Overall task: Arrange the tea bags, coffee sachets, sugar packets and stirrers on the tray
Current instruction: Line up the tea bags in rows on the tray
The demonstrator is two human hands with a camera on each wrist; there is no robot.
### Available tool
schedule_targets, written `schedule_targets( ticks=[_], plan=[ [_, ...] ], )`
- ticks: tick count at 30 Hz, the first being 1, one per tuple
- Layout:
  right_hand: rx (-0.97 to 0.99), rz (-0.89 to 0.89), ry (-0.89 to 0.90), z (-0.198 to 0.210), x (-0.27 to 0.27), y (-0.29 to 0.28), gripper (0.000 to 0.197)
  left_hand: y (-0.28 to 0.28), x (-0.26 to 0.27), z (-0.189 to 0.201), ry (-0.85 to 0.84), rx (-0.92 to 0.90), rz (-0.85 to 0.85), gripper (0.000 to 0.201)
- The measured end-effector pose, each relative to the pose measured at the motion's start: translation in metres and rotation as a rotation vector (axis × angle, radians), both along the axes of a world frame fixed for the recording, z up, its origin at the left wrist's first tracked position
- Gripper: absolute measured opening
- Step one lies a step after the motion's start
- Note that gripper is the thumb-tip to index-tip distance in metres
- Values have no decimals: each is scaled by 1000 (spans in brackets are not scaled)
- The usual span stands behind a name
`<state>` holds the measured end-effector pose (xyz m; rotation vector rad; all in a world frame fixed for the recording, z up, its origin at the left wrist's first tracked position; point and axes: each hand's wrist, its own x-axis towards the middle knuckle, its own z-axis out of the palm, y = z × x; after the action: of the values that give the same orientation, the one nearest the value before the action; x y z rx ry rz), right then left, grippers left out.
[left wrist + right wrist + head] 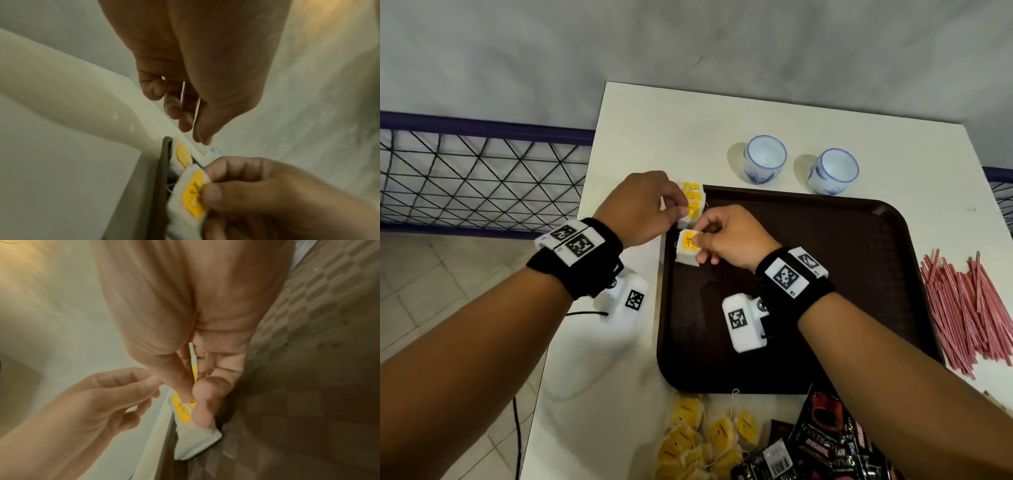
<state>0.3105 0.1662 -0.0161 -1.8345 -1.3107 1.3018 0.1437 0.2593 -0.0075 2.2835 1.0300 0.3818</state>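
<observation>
Head view shows the right hand (726, 240) with its fingers (700, 244) pinching a tea bag (688, 251) by its yellow tag, low over the far left corner of the dark tray (859, 274). The left hand (643, 209) has its fingers (186, 120) curled against the row of tea bags (691, 204) already lying along the tray's left rim; whether they pinch one or only steady it I cannot tell, though a thin white edge shows between them in the left wrist view.

To do this step well, I judge the held bag should go down flat, just beside the last of the row, tag up, with its string tucked in.

Farther out, loose tea bags (698, 435) and black coffee sachets (825, 442) wait on the table (688, 113) at the tray's near edge, and red stirrers (969, 308) lie to its right. Two cups (765, 159) stand beyond the tray. Nothing blocks the spot; the wrist cameras hang close above the tray.
</observation>
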Motion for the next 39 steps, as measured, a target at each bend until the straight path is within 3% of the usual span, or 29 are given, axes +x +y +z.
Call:
schedule_targets(
  ticks=[4, 13, 21, 29, 33, 39],
  plan=[
    [39, -14, -48, 3, -4, 21, 21, -42, -37, 16, -43, -73, 89, 5],
    [61, -81, -115, -1, -13, 35, 17, -138, -98, 4, -110, -270, 71, 8],
    [33, -146, -89, -7, -8, 35, 20, -164, -104, -2, -147, -330, 93, 11],
    [35, -160, -182, 0, -10, 31, 18, -175, -99, -4, -3, -333, -38, 4],
    [84, -107, -233, 18, -6, -1, 10, -185, -94, -4, 90, -391, -11, 31],
    [53, 20, -174, 34, 3, -113, 9, -200, -86, -7, 245, -439, 0, 44]
  ],
)
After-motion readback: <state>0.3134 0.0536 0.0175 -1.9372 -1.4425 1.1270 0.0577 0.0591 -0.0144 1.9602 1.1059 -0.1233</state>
